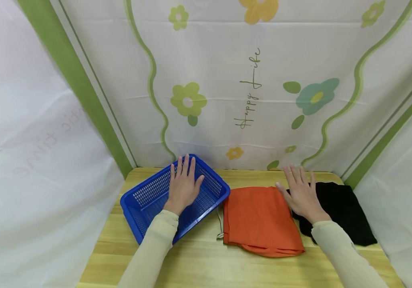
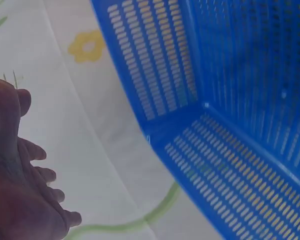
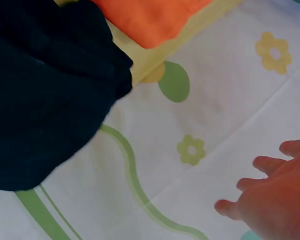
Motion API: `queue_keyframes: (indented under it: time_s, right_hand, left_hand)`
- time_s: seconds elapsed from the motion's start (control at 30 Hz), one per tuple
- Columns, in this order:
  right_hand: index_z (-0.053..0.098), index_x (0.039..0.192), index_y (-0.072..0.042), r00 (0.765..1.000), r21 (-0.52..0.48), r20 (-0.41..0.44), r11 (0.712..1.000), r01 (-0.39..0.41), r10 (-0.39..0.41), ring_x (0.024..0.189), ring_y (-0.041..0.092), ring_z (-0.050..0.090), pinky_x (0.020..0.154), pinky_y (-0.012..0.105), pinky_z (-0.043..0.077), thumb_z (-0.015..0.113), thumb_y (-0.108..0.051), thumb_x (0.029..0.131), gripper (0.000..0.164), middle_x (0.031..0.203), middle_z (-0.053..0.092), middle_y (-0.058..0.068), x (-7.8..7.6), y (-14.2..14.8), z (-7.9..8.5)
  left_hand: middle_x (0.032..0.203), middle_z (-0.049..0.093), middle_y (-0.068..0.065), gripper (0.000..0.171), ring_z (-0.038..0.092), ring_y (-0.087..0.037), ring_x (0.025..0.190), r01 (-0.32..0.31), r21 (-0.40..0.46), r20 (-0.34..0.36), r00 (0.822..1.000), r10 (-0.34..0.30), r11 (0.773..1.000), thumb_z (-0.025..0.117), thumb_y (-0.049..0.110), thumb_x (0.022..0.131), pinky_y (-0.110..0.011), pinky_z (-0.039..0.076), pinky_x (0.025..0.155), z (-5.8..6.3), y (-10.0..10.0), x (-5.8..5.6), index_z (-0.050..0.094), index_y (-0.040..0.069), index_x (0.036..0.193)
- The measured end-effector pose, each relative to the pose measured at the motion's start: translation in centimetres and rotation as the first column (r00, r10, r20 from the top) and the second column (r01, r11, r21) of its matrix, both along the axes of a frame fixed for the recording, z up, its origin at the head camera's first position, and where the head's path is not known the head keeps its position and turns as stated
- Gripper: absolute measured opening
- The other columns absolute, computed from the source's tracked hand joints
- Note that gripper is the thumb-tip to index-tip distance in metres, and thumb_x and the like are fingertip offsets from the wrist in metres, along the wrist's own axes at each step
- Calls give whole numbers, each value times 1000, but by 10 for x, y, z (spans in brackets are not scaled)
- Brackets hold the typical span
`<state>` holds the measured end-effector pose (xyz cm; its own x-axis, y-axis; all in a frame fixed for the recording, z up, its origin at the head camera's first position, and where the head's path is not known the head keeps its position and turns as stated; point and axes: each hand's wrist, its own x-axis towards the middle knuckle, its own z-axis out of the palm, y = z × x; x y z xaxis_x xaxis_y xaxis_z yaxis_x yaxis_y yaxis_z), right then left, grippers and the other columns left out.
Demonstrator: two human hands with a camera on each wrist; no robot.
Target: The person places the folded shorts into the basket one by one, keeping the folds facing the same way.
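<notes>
My left hand (image 1: 184, 190) is held over a blue plastic basket (image 1: 130, 204) with slotted walls, its fingers straight and spread. In the left wrist view the same hand (image 2: 25, 175) appears at the left, apart from the basket (image 2: 155, 132). My right hand (image 1: 302, 196) hovers with spread fingers between an orange folded cloth (image 1: 261, 220) and a black folded cloth (image 1: 342, 212), overlapping the black one in the head view. The right wrist view shows that hand (image 3: 275, 195) holding nothing, away from the black cloth (image 3: 45, 95).
Everything lies on a wooden table (image 1: 206, 264). A pale drawstring (image 1: 220, 224) sticks out from the orange cloth's left side, beside the basket. White curtains with printed flowers and green stripes (image 1: 209, 60) enclose the table at the back and both sides.
</notes>
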<state>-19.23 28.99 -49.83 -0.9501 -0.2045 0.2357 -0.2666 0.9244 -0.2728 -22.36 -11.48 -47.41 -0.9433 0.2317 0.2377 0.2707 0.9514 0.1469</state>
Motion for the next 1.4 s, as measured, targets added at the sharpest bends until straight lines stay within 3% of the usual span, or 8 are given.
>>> queue_keyframes:
  time_s: [0.17,0.3,0.37,0.57,0.87,1.0,1.17,1.4]
  right_hand:
    - [31,157,1,995,-66,104,998,12,-5,139,56,27,107,75,22,48,-50,106,74,152,33,35,8,4,-12]
    - [35,152,7,966,-120,258,992,48,-16,132,58,36,101,73,33,49,-55,104,80,146,39,38,15,7,-22]
    - [36,151,9,949,-129,316,989,66,-22,130,57,40,99,72,37,51,-54,103,81,144,42,38,19,8,-27]
    - [38,146,13,917,-126,397,986,106,-48,109,48,58,84,63,49,63,-36,101,71,127,55,35,28,12,-46]
    - [38,143,18,886,-152,460,979,137,-52,109,48,58,87,61,49,65,-27,100,68,125,54,35,37,16,-67]
    - [40,141,20,892,-164,450,976,141,-53,106,46,58,87,61,49,65,-24,99,66,123,54,35,38,15,-69]
    - [40,139,20,891,-169,450,973,159,-67,108,49,55,90,63,48,66,-23,98,66,125,49,38,39,11,-72]
    - [36,141,21,867,-184,492,964,190,-77,112,50,52,94,63,46,67,-25,99,70,129,43,39,37,8,-76]
  left_hand:
    - [159,32,-25,67,24,-43,149,49,104,-71,997,-42,993,55,36,105,-59,22,118,-9,19,16,33,0,157]
    - [139,55,-26,58,53,-43,128,121,185,-166,982,-91,975,66,29,99,-55,47,103,-15,42,33,50,-4,144]
    - [129,61,-22,53,61,-38,116,156,220,-170,978,-120,963,67,28,98,-50,54,92,-18,55,43,55,-3,140]
    - [115,66,-14,47,66,-27,97,205,274,-79,979,-190,940,67,27,98,-39,59,79,-28,91,73,59,0,136]
    - [118,63,-17,54,64,-28,101,234,204,54,967,-249,951,67,26,98,-39,58,82,-55,114,91,52,-4,139]
    - [116,59,-22,57,63,-32,100,202,236,152,958,-241,951,68,25,98,-42,58,78,-66,117,96,47,-8,140]
    - [125,51,-32,63,56,-45,114,88,317,290,939,-184,944,66,25,99,-49,55,85,-80,121,95,40,-14,141]
    - [135,42,-43,74,45,-56,125,-103,443,408,908,-97,891,66,25,96,-60,47,98,-91,124,83,32,-21,144]
